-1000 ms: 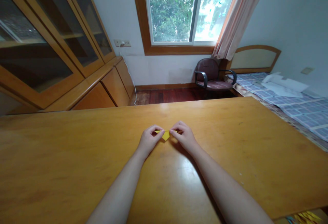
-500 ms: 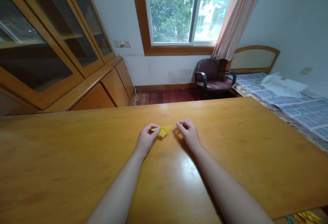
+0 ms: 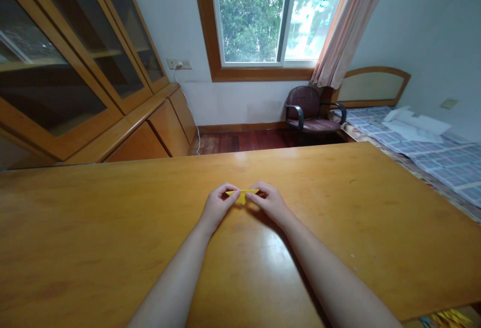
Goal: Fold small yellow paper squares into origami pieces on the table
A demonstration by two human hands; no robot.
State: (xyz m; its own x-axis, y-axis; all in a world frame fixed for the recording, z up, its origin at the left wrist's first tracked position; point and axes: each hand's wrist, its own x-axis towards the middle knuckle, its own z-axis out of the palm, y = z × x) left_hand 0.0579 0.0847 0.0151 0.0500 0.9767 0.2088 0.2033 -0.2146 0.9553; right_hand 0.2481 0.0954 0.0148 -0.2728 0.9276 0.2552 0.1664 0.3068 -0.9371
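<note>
A small folded piece of yellow paper (image 3: 243,196) is held between my two hands, just above the wooden table (image 3: 112,238). Its upper edge runs nearly level, pointed ends show at both sides, and a short flap hangs down in the middle. My left hand (image 3: 220,203) pinches its left part between thumb and fingers. On the other side my right hand (image 3: 271,202) grips the right part, thumb in front and fingers behind. The fingertips partly cover the paper.
Beyond the table's far edge stand a maroon armchair (image 3: 310,110) and a bed (image 3: 443,152) with white sheets (image 3: 417,123) on it. A glass-door cabinet (image 3: 75,67) rises at left. Yellow pieces (image 3: 449,317) lie below the table's near right corner.
My right hand has moved left and now grips the paper's right side; before, it was at the tip. The paper has turned more level. My left hand has barely moved.
</note>
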